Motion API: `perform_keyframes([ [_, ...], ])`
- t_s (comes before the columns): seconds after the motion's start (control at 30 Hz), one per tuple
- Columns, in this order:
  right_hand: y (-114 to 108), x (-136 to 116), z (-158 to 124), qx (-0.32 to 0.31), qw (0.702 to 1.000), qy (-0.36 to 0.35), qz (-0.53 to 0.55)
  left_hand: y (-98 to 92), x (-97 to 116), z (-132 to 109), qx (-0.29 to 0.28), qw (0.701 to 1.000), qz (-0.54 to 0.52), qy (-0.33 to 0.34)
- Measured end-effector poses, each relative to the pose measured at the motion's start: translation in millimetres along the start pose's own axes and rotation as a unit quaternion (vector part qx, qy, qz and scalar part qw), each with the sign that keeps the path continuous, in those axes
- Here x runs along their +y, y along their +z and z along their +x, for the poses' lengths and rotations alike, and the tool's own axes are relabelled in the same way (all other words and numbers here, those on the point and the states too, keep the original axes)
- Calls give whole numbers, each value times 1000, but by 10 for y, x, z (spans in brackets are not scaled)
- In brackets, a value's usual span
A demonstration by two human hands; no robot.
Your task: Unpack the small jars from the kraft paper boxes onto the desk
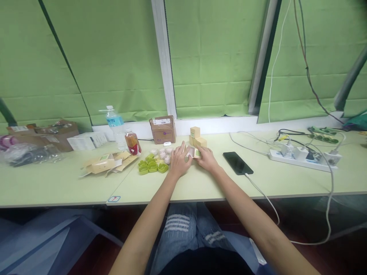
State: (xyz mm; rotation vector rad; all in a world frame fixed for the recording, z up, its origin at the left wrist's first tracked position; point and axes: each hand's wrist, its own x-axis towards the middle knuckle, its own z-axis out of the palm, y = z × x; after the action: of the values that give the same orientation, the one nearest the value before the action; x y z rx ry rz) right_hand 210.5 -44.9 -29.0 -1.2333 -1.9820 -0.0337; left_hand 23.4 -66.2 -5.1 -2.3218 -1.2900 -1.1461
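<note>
A small beige box [197, 153] with a pale green panel lies between my hands, just above the table. My right hand [208, 159] grips it from the right, fingers closed round that side. From the left, my left hand [179, 159] holds its pale, open-looking end between thumb and fingers; the fingers partly hide what is there. Just behind stand several similar small boxes [195, 133], one stacked on another. Left of my left hand are several green cup-like pieces [152, 167] and a cluster of pale pinkish small pieces [164, 153].
A black phone [238, 163] on a charging cable lies to the right, before a white power strip [304, 160]. Behind are a cardboard box [163, 130] and a white case [167, 144]. Leftward stand a drink bottle [132, 142], a water bottle [118, 131] and flattened packaging [104, 163].
</note>
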Motion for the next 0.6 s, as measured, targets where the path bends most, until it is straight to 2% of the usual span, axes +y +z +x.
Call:
perform_keyframes([
  [0.1, -9, -9, 1, -14, 1000, -6, 2, 19, -34, 9, 12, 998, -47, -33],
  [0.2, -29, -35, 6, -14, 1000, -23, 15, 62, -97, 20, 35, 984, -164, -65],
  [0.33, -77, -111, 11, -13, 996, -45, 75, 147, -158, 37, 51, 915, -363, -167],
  [0.4, -102, -162, 14, -8, 990, -60, 124, 183, -158, 45, 32, 887, -423, -183],
  [0.5, -125, -235, 25, 23, 980, -57, 189, 203, -137, 57, 17, 864, -467, -188],
  [0.6, -127, -289, 45, 70, 958, 8, 278, 174, -128, 81, 28, 846, -490, -208],
])
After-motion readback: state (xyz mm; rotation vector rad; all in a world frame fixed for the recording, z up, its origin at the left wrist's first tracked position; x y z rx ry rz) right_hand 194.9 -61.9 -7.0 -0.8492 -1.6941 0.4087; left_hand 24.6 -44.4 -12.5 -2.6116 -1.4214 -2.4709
